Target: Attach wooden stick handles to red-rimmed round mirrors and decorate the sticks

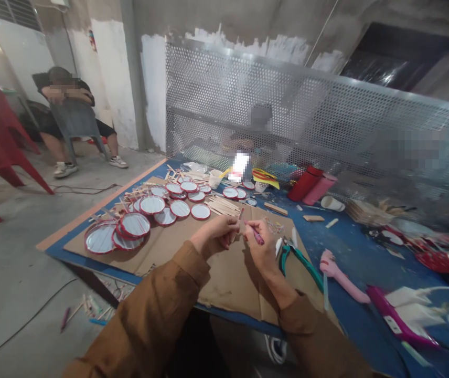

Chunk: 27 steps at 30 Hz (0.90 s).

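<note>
- Site: concrete-floored room; a perforated metal screen (pixel 287 100) stands along the far side. A seated person (pixel 67 100) is on a chair at far left, away from the work.
- Surface: a blue-topped counter (pixel 350 310) carries a flattened brown corrugated cardboard sheet (pixel 232 283).
- On the cardboard, left: many round discs with red rims and silvery faces, one marked here (pixel 151 205), some overlapping. Beyond the hands lies a pile of thin pale wooden craft sticks (pixel 224 206).
- Right of the hands: green-handled pliers (pixel 302 266), then a pink plastic tool (pixel 340 275), type unclear.
- Left grip (pixel 213 236): thumb and fingers pressed together, pinching a thin pale wooden piece (pixel 234 231) above the cardboard's middle.
- Right grip (pixel 262 242): fingers curled closed around a slim pink-handled implement (pixel 258 236), its tip close to the wooden piece; the exact tip is too small to tell.
- Risk: the thin wooden piece could snap under hard pinching. A sleeve or wrist could catch the pliers, which lie just beside the right grip. Loose sticks could slide off the counter edge if nudged.
</note>
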Each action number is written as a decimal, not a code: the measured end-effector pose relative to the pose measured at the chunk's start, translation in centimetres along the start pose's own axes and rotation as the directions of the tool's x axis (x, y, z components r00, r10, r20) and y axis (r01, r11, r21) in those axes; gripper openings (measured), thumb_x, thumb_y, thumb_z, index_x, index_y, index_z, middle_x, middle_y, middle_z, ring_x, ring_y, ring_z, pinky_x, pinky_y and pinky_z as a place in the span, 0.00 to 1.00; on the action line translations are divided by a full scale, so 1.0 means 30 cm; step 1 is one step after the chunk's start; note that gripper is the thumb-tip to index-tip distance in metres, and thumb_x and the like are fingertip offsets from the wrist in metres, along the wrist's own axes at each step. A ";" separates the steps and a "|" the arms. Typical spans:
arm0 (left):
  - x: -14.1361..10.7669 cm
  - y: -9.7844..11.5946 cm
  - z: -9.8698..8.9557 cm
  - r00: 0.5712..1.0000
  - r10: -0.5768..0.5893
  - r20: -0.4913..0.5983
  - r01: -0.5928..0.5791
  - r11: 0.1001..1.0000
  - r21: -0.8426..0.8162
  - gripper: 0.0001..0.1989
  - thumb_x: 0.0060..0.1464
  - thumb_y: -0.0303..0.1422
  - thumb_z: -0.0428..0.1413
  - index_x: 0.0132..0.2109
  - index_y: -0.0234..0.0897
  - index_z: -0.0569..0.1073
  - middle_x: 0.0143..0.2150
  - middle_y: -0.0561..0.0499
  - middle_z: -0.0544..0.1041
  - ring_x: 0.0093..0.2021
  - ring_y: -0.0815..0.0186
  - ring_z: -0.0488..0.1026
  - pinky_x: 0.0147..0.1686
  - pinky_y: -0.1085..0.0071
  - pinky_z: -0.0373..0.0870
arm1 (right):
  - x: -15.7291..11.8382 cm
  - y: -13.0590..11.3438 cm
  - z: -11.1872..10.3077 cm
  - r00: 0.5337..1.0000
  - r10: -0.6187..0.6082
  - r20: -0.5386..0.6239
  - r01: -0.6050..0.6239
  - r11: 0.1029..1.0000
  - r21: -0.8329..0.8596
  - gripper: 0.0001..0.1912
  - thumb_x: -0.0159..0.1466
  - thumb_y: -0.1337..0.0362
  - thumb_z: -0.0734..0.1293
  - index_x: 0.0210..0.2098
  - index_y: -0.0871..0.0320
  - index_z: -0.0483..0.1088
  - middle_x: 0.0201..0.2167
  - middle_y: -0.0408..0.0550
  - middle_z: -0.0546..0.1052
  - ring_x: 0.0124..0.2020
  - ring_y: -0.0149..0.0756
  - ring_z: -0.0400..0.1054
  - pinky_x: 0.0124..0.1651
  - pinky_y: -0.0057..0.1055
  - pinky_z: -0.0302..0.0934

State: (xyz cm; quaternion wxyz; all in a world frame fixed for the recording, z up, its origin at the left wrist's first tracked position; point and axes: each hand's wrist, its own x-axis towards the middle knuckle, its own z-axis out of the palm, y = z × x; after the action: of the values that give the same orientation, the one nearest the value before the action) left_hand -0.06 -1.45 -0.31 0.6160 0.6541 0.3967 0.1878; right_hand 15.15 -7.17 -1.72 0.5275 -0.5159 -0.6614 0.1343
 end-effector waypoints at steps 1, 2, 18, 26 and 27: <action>0.000 0.000 0.000 1.000 -0.006 -0.006 0.006 1.000 -0.001 0.09 0.63 0.34 0.49 0.34 0.35 0.63 0.17 0.56 0.68 0.14 0.71 0.68 0.18 0.78 0.67 | 0.000 0.003 0.000 1.000 0.011 -0.012 -0.010 1.000 0.010 0.11 0.65 0.55 0.62 0.39 0.56 0.69 0.28 0.45 0.77 0.29 0.35 0.71 0.33 0.31 0.65; 0.001 -0.001 0.000 1.000 -0.007 -0.008 0.007 1.000 -0.004 0.09 0.62 0.34 0.49 0.34 0.35 0.63 0.17 0.56 0.68 0.14 0.71 0.68 0.18 0.78 0.67 | -0.001 0.005 0.000 1.000 0.021 -0.014 -0.021 0.999 0.028 0.11 0.65 0.55 0.62 0.39 0.56 0.69 0.28 0.45 0.76 0.29 0.35 0.71 0.34 0.31 0.66; -0.009 0.008 0.000 1.000 0.012 0.003 -0.011 1.000 -0.028 0.08 0.63 0.32 0.47 0.34 0.35 0.63 0.17 0.56 0.68 0.15 0.71 0.68 0.18 0.77 0.67 | 0.002 -0.014 0.002 0.998 0.026 0.049 -0.028 0.999 0.043 0.11 0.65 0.55 0.63 0.39 0.56 0.69 0.30 0.46 0.77 0.30 0.35 0.71 0.36 0.33 0.65; -0.013 0.012 -0.001 1.000 0.001 0.006 -0.001 1.000 -0.019 0.07 0.62 0.30 0.47 0.34 0.35 0.63 0.17 0.56 0.68 0.15 0.71 0.68 0.19 0.77 0.68 | -0.003 -0.014 -0.004 0.999 0.027 0.033 -0.028 0.999 0.039 0.12 0.65 0.55 0.63 0.41 0.56 0.69 0.30 0.46 0.76 0.31 0.36 0.71 0.37 0.33 0.65; -0.015 0.012 -0.001 1.000 0.012 0.009 -0.011 1.000 -0.018 0.07 0.62 0.30 0.47 0.35 0.35 0.63 0.17 0.56 0.68 0.15 0.71 0.68 0.19 0.77 0.67 | -0.003 -0.014 -0.003 0.999 0.021 0.049 -0.023 0.999 0.041 0.12 0.66 0.55 0.62 0.41 0.56 0.69 0.30 0.46 0.76 0.31 0.36 0.71 0.37 0.33 0.65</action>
State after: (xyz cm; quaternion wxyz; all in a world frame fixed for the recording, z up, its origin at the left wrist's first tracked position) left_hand -0.25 -1.73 0.15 0.6226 0.6516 0.3885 0.1920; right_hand 14.99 -7.46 -1.42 0.5203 -0.5086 -0.6656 0.1661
